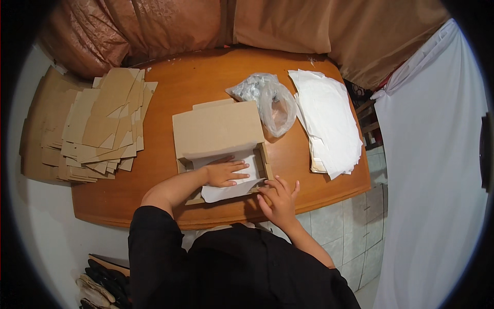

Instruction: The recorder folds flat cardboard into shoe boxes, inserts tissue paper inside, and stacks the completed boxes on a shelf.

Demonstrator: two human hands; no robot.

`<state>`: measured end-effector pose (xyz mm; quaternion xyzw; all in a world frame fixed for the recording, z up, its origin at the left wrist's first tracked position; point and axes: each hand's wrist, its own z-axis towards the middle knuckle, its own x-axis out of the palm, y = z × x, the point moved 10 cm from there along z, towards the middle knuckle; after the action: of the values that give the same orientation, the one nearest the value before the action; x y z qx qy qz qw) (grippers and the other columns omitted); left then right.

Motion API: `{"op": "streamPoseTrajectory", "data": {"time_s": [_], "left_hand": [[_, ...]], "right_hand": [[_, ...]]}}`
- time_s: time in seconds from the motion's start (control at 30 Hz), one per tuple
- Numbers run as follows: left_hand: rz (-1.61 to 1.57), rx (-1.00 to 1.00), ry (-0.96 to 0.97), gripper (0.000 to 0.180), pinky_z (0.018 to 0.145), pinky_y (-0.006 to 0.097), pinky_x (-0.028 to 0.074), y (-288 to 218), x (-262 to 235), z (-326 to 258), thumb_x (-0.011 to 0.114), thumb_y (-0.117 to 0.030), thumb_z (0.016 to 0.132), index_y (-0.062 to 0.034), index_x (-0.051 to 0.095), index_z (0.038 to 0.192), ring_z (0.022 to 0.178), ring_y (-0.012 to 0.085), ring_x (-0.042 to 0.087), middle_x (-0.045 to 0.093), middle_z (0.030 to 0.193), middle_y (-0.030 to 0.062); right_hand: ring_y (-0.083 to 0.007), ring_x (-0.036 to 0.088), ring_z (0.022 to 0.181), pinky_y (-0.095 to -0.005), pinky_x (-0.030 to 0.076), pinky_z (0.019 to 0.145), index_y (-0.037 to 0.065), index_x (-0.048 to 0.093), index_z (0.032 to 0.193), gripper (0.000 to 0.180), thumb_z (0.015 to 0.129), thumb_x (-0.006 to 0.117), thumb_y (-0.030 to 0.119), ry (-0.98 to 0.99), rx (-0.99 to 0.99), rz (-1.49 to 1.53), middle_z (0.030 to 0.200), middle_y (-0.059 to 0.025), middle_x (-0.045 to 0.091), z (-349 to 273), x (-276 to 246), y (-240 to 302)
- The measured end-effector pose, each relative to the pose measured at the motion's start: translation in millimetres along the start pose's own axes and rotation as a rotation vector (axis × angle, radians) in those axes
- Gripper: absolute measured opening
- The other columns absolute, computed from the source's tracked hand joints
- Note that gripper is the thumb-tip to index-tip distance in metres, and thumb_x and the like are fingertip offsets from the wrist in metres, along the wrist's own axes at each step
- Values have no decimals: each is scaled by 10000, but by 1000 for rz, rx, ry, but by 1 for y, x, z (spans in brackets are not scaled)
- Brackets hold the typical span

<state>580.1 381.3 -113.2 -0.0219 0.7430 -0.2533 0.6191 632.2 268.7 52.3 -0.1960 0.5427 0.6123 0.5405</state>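
An open cardboard box (218, 126) stands near the front edge of the table, its lid tilted up on the far side. White paper (221, 192) lines its inside and laps over the near wall. My left hand (226, 172) lies flat inside the box, fingers spread toward the right, pressing on the paper. At the box's near right corner is my right hand (279, 198), fingers apart and holding nothing; its fingertips are close to the box wall, and I cannot tell whether they touch it.
Flat cardboard pieces (105, 121) are piled at the left of the wooden table (190, 77). Behind the box sits a clear plastic bag (265, 98) with small greyish items. A stack of white paper sheets (329, 121) lies at the right. Brown sofas or covered seats (283, 23) border the far edge.
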Motion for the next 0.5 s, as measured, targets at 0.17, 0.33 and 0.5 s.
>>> {"op": "streamPoseTrajectory", "data": {"time_s": [0.17,0.33,0.5], "left_hand": [[-110,10,-133,470,1047,415,322,6,-20,-3,433,-338,921,-159,419,1355,1263,362,387,383,1389,196],[-691,-630,137,717,928,361,423,-8,-66,-53,536,-592,809,-24,528,1246,1076,337,560,576,1179,218],[-861,-557,57,678,924,326,435,-37,-47,-96,684,-481,750,-67,523,1262,1114,279,553,575,1205,174]], "right_hand": [[-253,475,1149,-633,76,1005,155,651,918,165,756,653,188,-57,36,66,1056,-29,570,33,-6,-24],[-277,566,1017,-443,335,959,91,661,923,162,777,614,145,-130,117,29,955,-94,625,100,-7,-102],[-314,617,877,-363,469,784,32,654,946,191,792,572,110,-47,213,258,918,-148,651,175,69,-166]]}}
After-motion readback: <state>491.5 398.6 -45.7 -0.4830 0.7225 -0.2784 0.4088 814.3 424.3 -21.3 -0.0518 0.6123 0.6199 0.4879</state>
